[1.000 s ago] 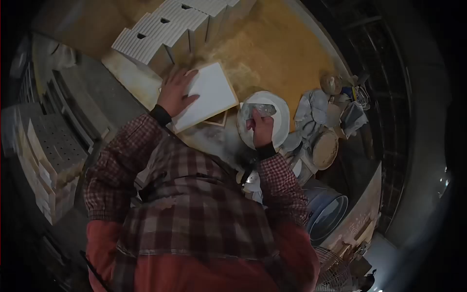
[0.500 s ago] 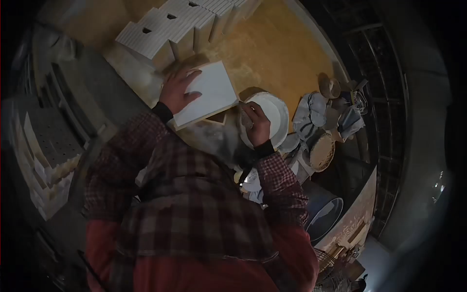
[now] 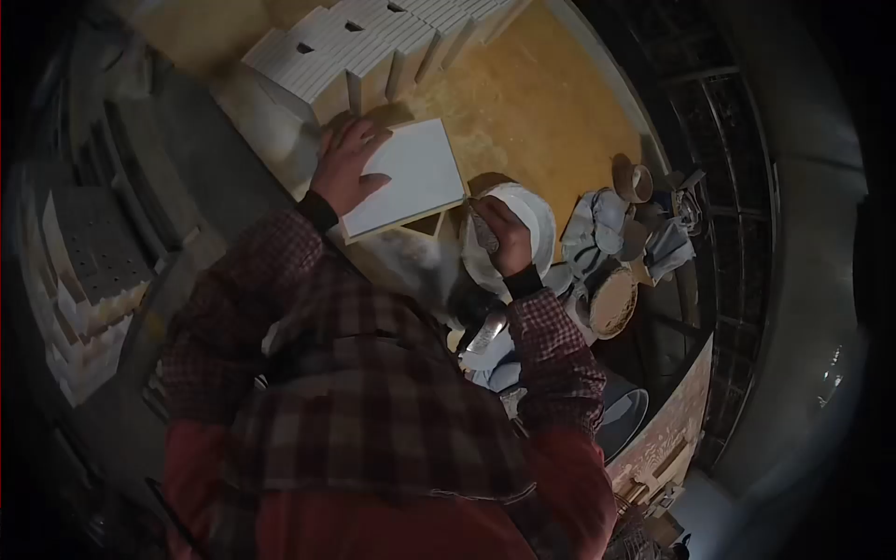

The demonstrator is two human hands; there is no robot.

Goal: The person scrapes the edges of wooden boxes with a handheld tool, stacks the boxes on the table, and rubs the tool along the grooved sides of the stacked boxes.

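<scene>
left hand (image 3: 350, 168): fingers spread, palm down, laid over the left edge of the white panel
right hand (image 3: 504, 229): fingers curled, gripping a flat grey piece (image 3: 485, 235), partly hidden by the hand
white panel (image 3: 411, 177): one, pale-edged, lying between the two hands, under the left; its right corner sits by the right fingertips, and from where i stand i cannot tell whether the grey piece touches it
wooden frame (image 3: 426, 226): a corner showing beneath the panel, between the hands
round basin (image 3: 541, 210): white inside, below the right hand
panel stacks (image 3: 373, 47): pale, ridged tops, in a row beyond the left hand
worktop (image 3: 541, 112): yellow-brown, stretching out ahead of both hands
grey cloths (image 3: 595, 224): crumpled, right of the right hand
round dish (image 3: 614, 303): tan within, to the right of the right hand and nearer the body
perforated boards (image 3: 98, 247): stacked, well apart, left of the left hand
</scene>
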